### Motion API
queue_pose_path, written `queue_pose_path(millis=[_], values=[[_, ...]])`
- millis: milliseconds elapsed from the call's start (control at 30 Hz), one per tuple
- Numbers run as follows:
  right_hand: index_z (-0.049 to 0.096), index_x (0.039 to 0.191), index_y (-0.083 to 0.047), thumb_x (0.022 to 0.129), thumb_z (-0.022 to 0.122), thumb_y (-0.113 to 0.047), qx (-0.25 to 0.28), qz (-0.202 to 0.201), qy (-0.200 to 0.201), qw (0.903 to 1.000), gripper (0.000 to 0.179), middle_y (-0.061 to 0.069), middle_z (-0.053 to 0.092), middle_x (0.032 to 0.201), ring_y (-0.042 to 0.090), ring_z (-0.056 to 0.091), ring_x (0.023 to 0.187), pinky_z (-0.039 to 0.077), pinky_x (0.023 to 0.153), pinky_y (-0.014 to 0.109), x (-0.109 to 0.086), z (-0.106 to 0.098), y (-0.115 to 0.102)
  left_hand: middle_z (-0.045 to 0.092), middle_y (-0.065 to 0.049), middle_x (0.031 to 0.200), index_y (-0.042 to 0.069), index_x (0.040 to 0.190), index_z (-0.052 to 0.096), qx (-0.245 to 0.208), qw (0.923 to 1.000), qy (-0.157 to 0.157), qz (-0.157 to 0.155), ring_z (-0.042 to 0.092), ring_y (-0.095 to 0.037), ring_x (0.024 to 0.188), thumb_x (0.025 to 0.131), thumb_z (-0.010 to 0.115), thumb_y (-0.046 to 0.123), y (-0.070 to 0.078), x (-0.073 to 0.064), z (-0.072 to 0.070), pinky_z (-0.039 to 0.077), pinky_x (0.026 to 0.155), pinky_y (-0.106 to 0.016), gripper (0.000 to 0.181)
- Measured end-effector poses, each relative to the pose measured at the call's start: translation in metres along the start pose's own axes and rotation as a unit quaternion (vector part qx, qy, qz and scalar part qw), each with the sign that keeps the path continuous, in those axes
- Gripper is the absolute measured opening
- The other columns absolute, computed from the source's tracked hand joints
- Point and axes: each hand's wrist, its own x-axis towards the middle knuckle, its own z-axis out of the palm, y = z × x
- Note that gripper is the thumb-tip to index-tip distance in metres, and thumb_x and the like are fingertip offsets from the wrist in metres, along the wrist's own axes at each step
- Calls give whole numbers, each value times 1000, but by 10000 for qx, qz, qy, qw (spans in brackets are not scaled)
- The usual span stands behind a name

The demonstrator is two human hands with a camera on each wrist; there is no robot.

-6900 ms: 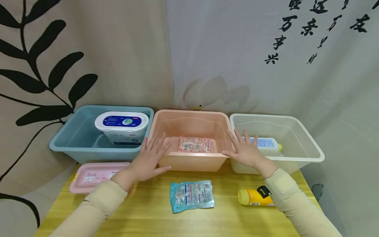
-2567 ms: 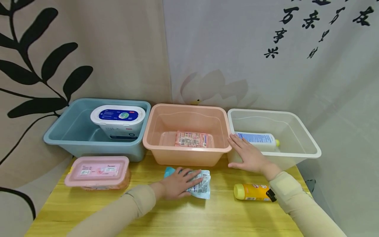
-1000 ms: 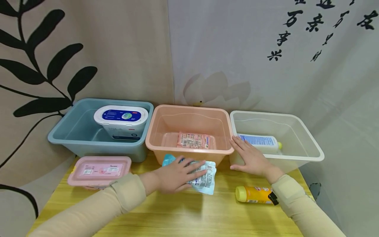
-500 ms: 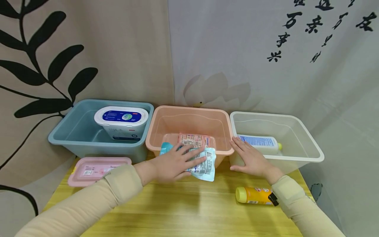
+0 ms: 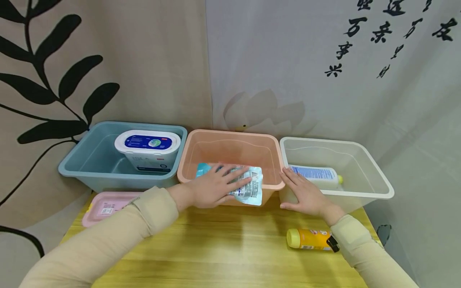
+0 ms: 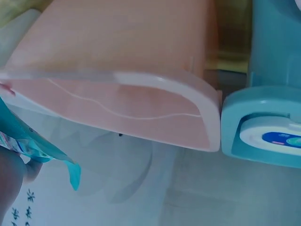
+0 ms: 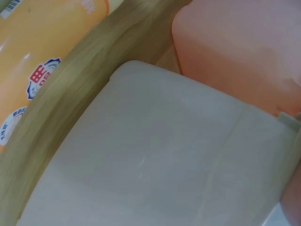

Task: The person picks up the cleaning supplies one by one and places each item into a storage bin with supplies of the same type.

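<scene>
My left hand (image 5: 210, 188) holds a light-blue printed soft packet (image 5: 253, 186) from above, its fingers spread over it. The packet hangs at the front rim of the peach bin (image 5: 230, 138), partly over its opening. In the left wrist view the packet (image 6: 33, 136) is at the left edge, with a digit behind it. A pink packet inside that bin is almost wholly hidden. My right hand (image 5: 309, 196) rests with straight fingers on the front left corner of the white bin (image 5: 371, 196), its fingertips near the peach bin's rim.
A blue bin (image 5: 83, 160) holds a white lidded tub (image 5: 147, 150). In the white bin lies a white bottle (image 5: 318, 176) with a blue label. A pink-lidded box (image 5: 104, 208) sits partly behind my left sleeve. The yellow bottle (image 5: 311, 239) lies near my right wrist on the wooden table (image 5: 234, 248).
My left hand has gone from the peach bin's rim to the packet on the table, then raised it forward to that rim. The right hand stays at the white bin's corner.
</scene>
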Motion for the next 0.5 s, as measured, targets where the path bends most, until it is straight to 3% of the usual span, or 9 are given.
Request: queue_pose_path(millis=[200, 500], values=[[25, 147, -2, 78, 66, -54, 17, 55, -29, 10000, 95, 16, 22, 155, 34, 23, 142, 24, 112, 51, -1, 1, 0, 7, -6, 159, 22, 152, 13, 261, 9996, 103, -68, 27, -28, 137, 100, 32, 43, -12, 10, -1, 30, 106, -48, 59], [21, 149, -5, 80, 62, -58, 64, 203, -268, 9994, 96, 14, 18, 156, 32, 19, 143, 21, 114, 50, 1, -1, -1, 5, -6, 159, 22, 152, 11, 155, 9995, 22, -275, 26, -30, 138, 100, 32, 42, -29, 19, -1, 28, 107, -51, 59]])
